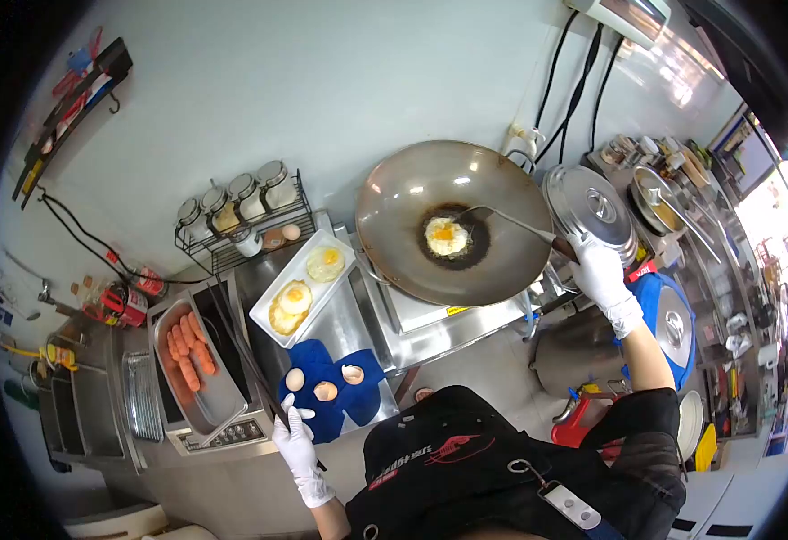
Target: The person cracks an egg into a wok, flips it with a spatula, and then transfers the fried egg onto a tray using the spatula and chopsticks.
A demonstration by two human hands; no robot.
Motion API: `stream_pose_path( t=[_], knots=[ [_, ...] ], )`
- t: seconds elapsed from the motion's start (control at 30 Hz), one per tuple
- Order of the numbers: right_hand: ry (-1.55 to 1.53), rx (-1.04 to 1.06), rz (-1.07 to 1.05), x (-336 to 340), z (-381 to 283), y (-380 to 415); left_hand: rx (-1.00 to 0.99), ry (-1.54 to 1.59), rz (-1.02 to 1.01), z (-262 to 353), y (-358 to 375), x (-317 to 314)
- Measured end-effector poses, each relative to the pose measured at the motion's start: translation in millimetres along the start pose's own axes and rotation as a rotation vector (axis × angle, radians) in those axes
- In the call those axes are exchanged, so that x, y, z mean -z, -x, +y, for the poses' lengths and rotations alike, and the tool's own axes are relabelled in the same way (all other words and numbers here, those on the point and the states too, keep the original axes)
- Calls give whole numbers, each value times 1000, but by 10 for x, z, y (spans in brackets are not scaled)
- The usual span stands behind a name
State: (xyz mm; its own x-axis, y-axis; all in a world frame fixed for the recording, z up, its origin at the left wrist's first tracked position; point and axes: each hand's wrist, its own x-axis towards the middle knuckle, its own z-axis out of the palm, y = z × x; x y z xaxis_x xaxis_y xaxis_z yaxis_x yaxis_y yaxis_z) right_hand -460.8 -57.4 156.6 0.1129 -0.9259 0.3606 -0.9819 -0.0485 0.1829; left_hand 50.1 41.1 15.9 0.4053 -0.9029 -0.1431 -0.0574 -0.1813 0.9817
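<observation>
My right hand [599, 274], in a white glove, is closed around the dark handle of a wok spatula [518, 222]. Its metal shaft reaches over the big wok [394, 243], and the tip meets a frying egg [447, 238] whose yolk has run into the white. Lower left, my gloved left hand [297, 450] grips long, thin dark tongs [248, 351] that slant up toward the spice rack. Beside this hand, a blue cloth [322, 414] carries a whole egg [295, 379] and broken eggshells [326, 391]. Fried eggs [291, 301] lie in a white tray [273, 337].
A steel pan [219, 405] of sausages [192, 346] sits at left on the cooker. Behind it stands a wire rack [273, 229] with spice jars. Right of the wok are a lidded pot [583, 202] and a bowl [655, 198]; a large steel drum [578, 351] stands below.
</observation>
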Motion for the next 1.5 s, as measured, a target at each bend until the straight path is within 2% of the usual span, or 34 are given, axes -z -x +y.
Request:
stream_pose_path(
  t=[0.17,0.47,0.97,1.1,1.37,1.5],
  knots=[
    [131,81,-31,-79,-63,180,-12,-20,-25,-30,-114,42],
    [304,98,-151,-262,-183,275,28,-5,-30,-108,-179,136],
    [316,223,-75,-626,-45,-277,27,-56,68,-105,37,175],
    [397,245,-124,-618,19,-506,106,-22,78,-102,113,89],
    [352,181,-89,-588,237,-618,103,-24,61,-109,111,-16],
    [270,81,-73,-516,320,-631,79,-29,31,-104,38,-84]
  ],
)
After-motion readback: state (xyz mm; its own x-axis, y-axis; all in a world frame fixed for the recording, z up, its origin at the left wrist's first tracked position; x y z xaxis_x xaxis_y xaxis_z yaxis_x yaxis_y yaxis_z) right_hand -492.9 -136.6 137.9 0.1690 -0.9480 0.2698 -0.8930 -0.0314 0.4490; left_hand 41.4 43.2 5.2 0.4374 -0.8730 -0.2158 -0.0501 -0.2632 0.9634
